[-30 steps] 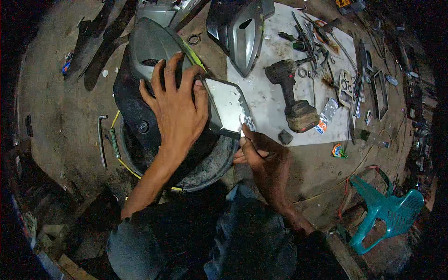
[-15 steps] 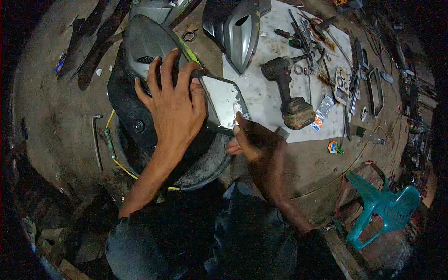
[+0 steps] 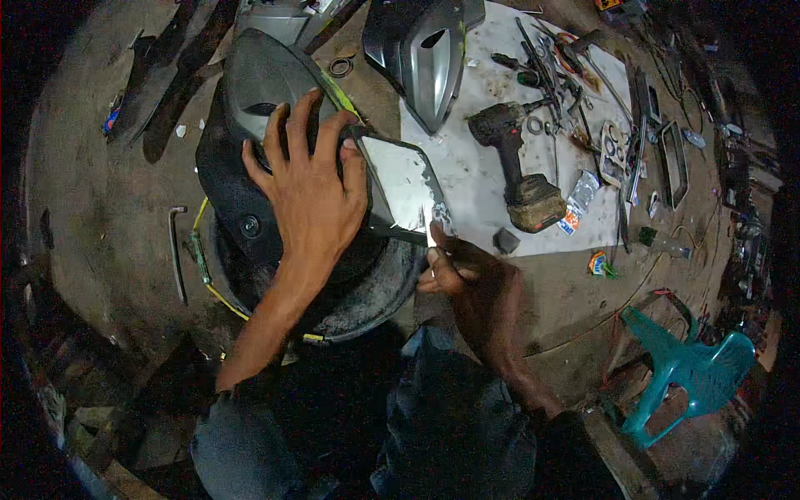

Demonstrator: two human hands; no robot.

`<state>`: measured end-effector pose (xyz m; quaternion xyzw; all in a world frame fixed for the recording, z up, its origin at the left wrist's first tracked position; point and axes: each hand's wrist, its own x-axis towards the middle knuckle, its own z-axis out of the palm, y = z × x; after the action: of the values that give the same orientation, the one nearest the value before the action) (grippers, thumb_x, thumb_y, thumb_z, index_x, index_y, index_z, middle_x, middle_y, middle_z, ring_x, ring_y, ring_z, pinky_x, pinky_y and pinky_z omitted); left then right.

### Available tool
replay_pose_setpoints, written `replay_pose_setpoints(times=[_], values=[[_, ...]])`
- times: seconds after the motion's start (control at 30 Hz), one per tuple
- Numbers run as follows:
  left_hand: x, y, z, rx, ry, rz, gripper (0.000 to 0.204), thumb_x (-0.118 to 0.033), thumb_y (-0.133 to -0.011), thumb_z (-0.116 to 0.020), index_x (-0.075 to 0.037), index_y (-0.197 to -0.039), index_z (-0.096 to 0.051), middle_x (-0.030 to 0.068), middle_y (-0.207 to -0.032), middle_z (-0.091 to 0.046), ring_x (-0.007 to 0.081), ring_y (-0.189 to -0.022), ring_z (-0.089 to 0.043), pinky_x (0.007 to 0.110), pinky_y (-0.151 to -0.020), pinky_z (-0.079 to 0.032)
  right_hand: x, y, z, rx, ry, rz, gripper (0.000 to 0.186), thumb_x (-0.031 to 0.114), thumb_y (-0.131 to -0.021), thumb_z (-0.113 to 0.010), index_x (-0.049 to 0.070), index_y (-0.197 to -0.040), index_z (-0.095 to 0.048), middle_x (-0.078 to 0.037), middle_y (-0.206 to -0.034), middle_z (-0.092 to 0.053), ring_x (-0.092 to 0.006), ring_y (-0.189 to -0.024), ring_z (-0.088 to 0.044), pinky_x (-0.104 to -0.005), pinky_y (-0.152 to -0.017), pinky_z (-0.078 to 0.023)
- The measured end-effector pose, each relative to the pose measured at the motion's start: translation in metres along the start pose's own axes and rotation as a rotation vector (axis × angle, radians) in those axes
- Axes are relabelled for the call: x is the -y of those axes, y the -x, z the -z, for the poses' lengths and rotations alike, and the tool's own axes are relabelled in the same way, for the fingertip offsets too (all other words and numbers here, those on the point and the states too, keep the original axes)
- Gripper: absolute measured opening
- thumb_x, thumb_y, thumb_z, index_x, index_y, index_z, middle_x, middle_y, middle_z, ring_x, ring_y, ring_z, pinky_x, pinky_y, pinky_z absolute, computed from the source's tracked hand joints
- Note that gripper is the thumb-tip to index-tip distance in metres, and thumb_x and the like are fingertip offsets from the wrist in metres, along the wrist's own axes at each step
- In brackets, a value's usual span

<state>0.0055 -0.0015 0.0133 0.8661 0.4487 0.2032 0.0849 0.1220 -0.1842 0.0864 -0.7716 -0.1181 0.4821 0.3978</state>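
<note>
A grey and black vehicle body panel with a yellow-green stripe lies over a round black tub. My left hand is spread on it, fingers apart and bent, the palm facing down. At the panel's right end is a bright white, ragged-edged layer within a dark border. My right hand is just below the lower corner of that layer, thumb and forefinger closed on a thin white strip. Whether the strip is still joined to the layer I cannot tell.
The round tub stands before my knees. On a white sheet to the right lie a cordless power tool and several hand tools. Another grey panel is at the back. A teal plastic chair is at lower right.
My right hand has moved slightly down and right, and a thin white strip now shows at its fingertips. My left hand stays on the panel.
</note>
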Motion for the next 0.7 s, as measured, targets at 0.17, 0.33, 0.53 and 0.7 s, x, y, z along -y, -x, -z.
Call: replay_pose_setpoints(times=[0.17, 0.33, 0.53, 0.7], values=[[0.004, 0.001, 0.002, 0.012, -0.02, -0.011, 0.036, -0.026, -0.103, -0.055, -0.017, -0.134, -0.068, 0.0112, -0.16, -0.05, 0.0419, -0.154, -0.035, 0.077, -0.122, -0.015, -0.001, -0.009, -0.007, 0.039, 0.038, 0.065, 0.035, 0.017, -0.107, -0.071, 0.004, -0.14, -0.073, -0.013, -0.099, -0.081, -0.0164, -0.079, -0.078, -0.0328, -0.074, -0.065], [0.005, 0.002, -0.003, 0.003, -0.019, -0.005, 0.04, -0.028, -0.107, -0.05, -0.017, -0.143, -0.063, 0.0106, -0.16, -0.05, 0.0409, -0.154, -0.035, 0.077, -0.122, -0.014, -0.005, -0.011, -0.01, 0.04, -0.09, 0.108, 0.033, 0.018, -0.108, -0.07, 0.008, -0.139, -0.074, -0.012, -0.098, -0.081, -0.016, -0.078, -0.078, -0.033, -0.075, -0.065], [0.005, 0.002, -0.004, -0.011, 0.004, 0.015, 0.045, -0.029, -0.11, -0.046, -0.011, -0.15, -0.055, 0.0101, -0.16, -0.05, 0.0389, -0.154, -0.035, 0.076, -0.122, -0.014, 0.0, -0.014, -0.017, 0.032, -0.119, 0.038, 0.031, 0.015, -0.109, -0.067, 0.008, -0.139, -0.075, -0.013, -0.098, -0.081, -0.0168, -0.078, -0.078, -0.0329, -0.075, -0.065], [0.003, 0.001, -0.006, -0.019, -0.007, 0.012, 0.045, -0.029, -0.11, -0.046, -0.01, -0.15, -0.054, 0.0099, -0.16, -0.051, 0.0387, -0.154, -0.036, 0.075, -0.123, -0.015, -0.001, -0.02, -0.023, 0.013, -0.136, 0.08, 0.034, 0.01, -0.106, -0.069, -0.004, -0.137, -0.071, -0.019, -0.094, -0.079, -0.02, -0.081, -0.078, -0.0339, -0.075, -0.066]])
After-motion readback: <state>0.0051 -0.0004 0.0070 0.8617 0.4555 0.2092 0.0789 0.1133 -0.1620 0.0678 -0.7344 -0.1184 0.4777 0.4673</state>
